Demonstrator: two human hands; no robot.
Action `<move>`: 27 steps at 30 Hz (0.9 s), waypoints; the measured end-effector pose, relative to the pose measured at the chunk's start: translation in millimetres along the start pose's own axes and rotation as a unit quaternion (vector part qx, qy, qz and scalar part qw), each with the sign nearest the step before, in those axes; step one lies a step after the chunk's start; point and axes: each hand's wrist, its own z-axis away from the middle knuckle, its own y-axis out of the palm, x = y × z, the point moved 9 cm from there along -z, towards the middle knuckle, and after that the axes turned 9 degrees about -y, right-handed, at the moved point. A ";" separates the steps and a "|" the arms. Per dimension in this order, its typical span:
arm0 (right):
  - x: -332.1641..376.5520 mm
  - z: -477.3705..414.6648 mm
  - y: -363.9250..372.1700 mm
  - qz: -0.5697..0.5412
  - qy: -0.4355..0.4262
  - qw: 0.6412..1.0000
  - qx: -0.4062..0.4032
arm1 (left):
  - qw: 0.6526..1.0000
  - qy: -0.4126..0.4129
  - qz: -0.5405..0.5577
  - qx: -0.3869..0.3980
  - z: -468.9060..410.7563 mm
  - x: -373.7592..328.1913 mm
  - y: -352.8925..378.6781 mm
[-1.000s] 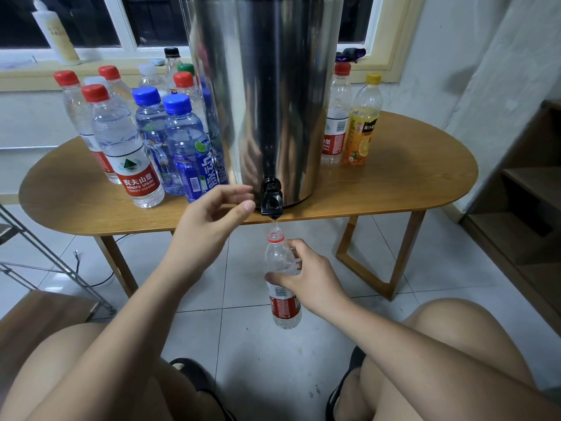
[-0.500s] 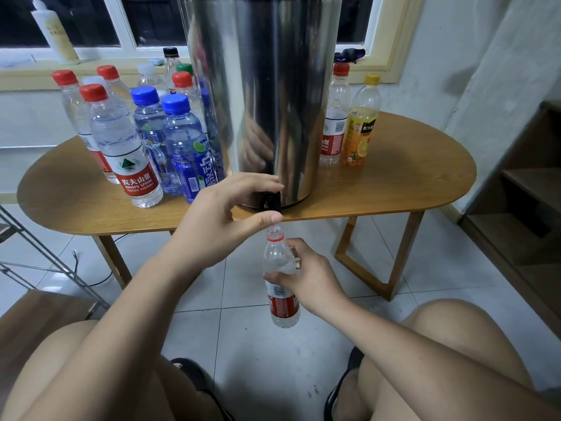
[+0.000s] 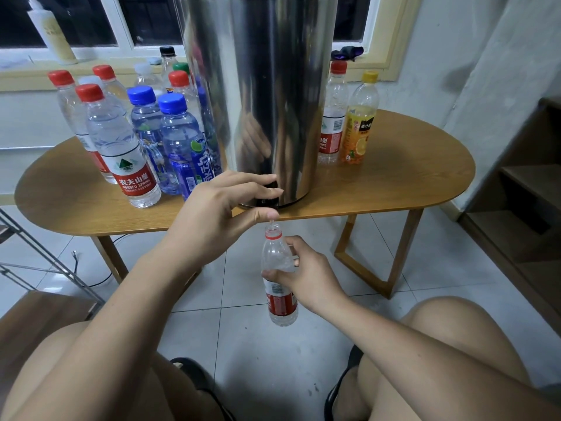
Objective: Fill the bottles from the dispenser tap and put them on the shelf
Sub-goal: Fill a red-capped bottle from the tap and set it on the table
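Two bare knees are closest, with dark sandals [image 3: 194,376] on the pale tiled floor [image 3: 243,338] between them. Just past them, the right hand [image 3: 308,279] grips a clear plastic bottle with a red label [image 3: 279,299]. The fingers and thumb wrap round its middle. The bottle has no cap on. It is held upright in the air, over the floor and lower than the table edge. Its open mouth is right under the tap, and a thin line of water [image 3: 271,221] drops into it

The left hand [image 3: 218,214] is up at the small black tap [image 3: 267,202]. Its fingers bend over the top of the tap and the thumb sits under it, so the hand pinches the tap. Most of the tap is hidden behind the fingers

The tap sticks out from the bottom of a tall shiny steel water tank [image 3: 273,95]. The tank stands at the front edge of a round-ended wooden table [image 3: 394,189]. Left of the tank, clear bottles with red caps [image 3: 121,141] and bottles with blue caps [image 3: 179,141] stand close together. Right of the tank stands one more red-capped bottle [image 3: 332,117], and just beside it an orange juice bottle with a yellow cap [image 3: 359,123]

Far off on the right is a brown wooden shelf [image 3: 528,183] by the wall. Behind the table, a tall pale bottle [image 3: 51,34] stands on the window sill
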 end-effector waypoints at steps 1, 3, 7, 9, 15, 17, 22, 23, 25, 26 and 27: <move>-0.2 -0.3 -0.1 0.001 0.000 1.000 -0.002 | 1.000 0.001 -0.001 -0.001 0.1 -0.2 -0.1; -0.2 -0.8 -0.3 0.003 0.001 1.000 -0.004 | 1.000 0.002 0.001 -0.007 -0.4 -0.4 -1.4; 1.2 -0.7 -0.3 0.000 -0.004 1.000 -0.006 | 0.999 0.002 0.014 -0.031 -6.1 -4.5 -8.8; 1.3 -0.6 -0.7 -0.002 -0.001 1.000 -0.007 | 0.999 -0.008 0.011 -0.043 -10.2 -5.6 -13.0; 2.4 0.2 -2.1 0.002 -0.003 1.000 -0.003 | 0.999 -0.029 0.002 -0.038 -16.3 -4.6 -12.7; 2.4 0.9 -2.2 0.003 -0.003 1.000 -0.005 | 0.999 -0.035 0.004 -0.039 -16.9 -3.0 -12.7; 4.4 0.1 -2.3 0.012 -0.007 1.000 -0.006 | 0.997 -0.063 0.018 -0.040 -20.9 5.3 -12.2; 5.1 -0.2 -2.7 0.012 -0.007 1.000 -0.006 | 0.996 -0.073 0.026 -0.041 -22.0 8.2 -12.2; 5.9 -0.4 -2.5 0.012 -0.005 1.000 -0.004 | 0.994 -0.088 0.050 -0.041 -22.7 13.2 -11.2; 6.2 -0.5 -2.6 0.012 -0.005 1.000 -0.003 | 0.992 -0.095 0.070 -0.038 -22.0 15.6 -10.1; 6.4 -0.7 -2.6 0.012 -0.005 1.000 -0.003 | 0.990 -0.105 0.091 -0.035 -20.6 18.8 -8.6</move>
